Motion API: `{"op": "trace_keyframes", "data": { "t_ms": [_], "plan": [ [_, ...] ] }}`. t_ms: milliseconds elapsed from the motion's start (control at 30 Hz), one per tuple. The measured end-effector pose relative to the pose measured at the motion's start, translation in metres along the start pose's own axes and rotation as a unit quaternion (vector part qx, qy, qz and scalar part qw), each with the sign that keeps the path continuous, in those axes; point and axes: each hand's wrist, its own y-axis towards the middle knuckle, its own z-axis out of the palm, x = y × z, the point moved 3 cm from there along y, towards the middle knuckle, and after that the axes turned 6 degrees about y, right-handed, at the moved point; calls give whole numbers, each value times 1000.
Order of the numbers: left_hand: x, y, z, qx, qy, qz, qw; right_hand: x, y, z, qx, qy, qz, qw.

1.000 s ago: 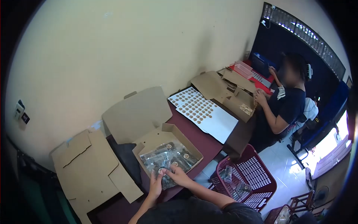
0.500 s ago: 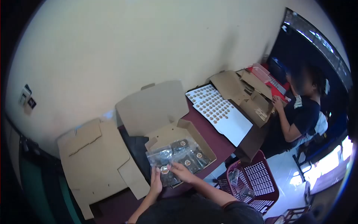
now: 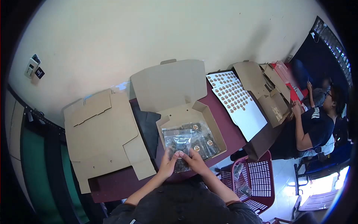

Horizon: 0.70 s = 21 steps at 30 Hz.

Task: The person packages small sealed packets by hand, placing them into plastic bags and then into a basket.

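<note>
My left hand [image 3: 169, 162] and my right hand [image 3: 195, 162] grip the lower sides of a clear zip bag [image 3: 178, 141] filled with dark pieces. Both thumbs meet on a round sticker on its front, covering most of it. The bag is held over the near left part of an open cardboard box [image 3: 216, 134], whose lid stands up toward the wall. Inside the box lie several similar bags [image 3: 210, 143] with round orange-and-white stickers.
Flattened cardboard [image 3: 100, 138] lies at left. Right of the box are sticker sheets [image 3: 238, 104] and another open box [image 3: 274, 106], where a co-worker [image 3: 313, 127] sits. A maroon basket [image 3: 270, 183] holding clear bags stands below the table [image 3: 223, 115].
My view has turned, so the scene sits differently in it. The bag is now upright between my hands, and both thumbs have come together over its sticker.
</note>
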Motion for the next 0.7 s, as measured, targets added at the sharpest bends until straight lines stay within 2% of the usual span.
{"op": "trace_keyframes", "data": {
  "t_ms": [167, 267, 400, 500, 567, 600, 667, 700],
  "plan": [
    [7, -3, 2, -18, 34, -3, 999, 0, -3, -5, 30, 30, 43, 998],
    [3, -5, 4, -27, 48, 23, 998, -1, -4, -5, 33, 78, 33, 996],
    [11, -7, 6, -34, 35, 17, 999, 0, -6, -10, 45, 56, 31, 997],
    [13, -6, 9, -33, 13, 10, 999, 11, -10, -11, 53, 27, 82, 995],
    [19, -4, 9, -40, 3, 11, 999, 9, -13, -13, -16, 128, 146, 981],
    [24, 0, 6, -32, 28, -3, 999, 8, -13, -12, -17, 128, 147, 981],
    [31, -1, 5, -24, 54, -17, 998, 9, -10, -13, -42, 96, 40, 994],
    [9, -3, 10, 14, 96, 0, 995, 6, -10, -16, -43, 96, 40, 994]
  ]
}}
